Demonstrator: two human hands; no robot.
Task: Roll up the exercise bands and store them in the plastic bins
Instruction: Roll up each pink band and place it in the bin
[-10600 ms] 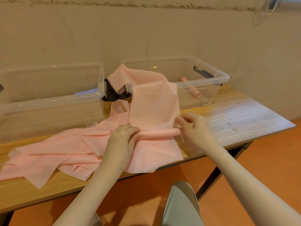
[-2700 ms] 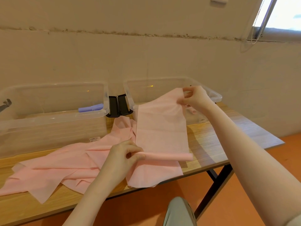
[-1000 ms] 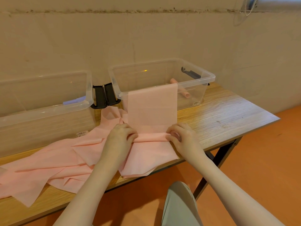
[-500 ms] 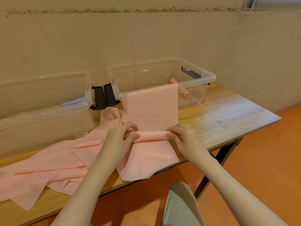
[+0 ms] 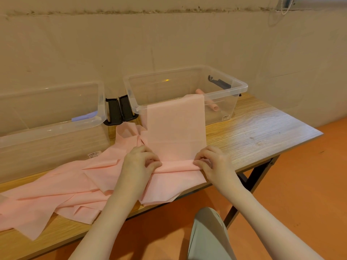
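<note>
Rolling now: my left hand (image 5: 139, 162) and right hand (image 5: 212, 162) each have curled fingers pinching one end of the small roll (image 5: 177, 164) started in the pink band (image 5: 175, 128), which lies flat on the table (image 5: 253, 136). Its far end hangs over the rim of the right bin (image 5: 234, 87), where one finished roll (image 5: 214, 107) lies already. More pink bands (image 5: 56, 188) sprawl to my left by the left bin (image 5: 52, 102). Next, I reckon, turn the roll away from me, both ends evenly, keeping it tight so it doesn't cone.
</note>
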